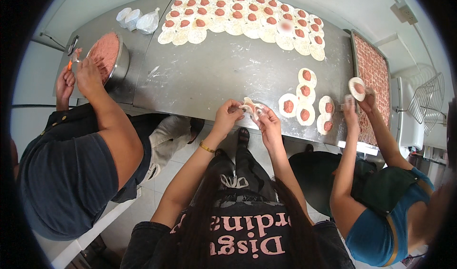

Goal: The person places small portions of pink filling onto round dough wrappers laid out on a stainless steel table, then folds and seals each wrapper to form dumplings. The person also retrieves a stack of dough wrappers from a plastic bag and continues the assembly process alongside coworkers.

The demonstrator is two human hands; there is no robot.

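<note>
At the front edge of the steel table, my left hand (229,114) and my right hand (269,125) pinch a dumpling wrapper (249,105) between them. The pale dough is partly folded, and its rim bends up around the fingers. What lies inside is mostly hidden by the folds and fingertips. To the right of my hands are several flat round wrappers (288,98), each with a lump of pink minced meat (305,91) on top. A large overlapping batch of wrappers (230,27) covers the far side, most bearing a meat lump.
Left, a co-worker's hands work at a metal bowl (124,61) of minced meat, one with an orange-handled tool (71,61). Right, another co-worker holds a filled wrapper (356,89) beside a tray (354,50) full of dumplings. White bags (148,21) stand at the back left.
</note>
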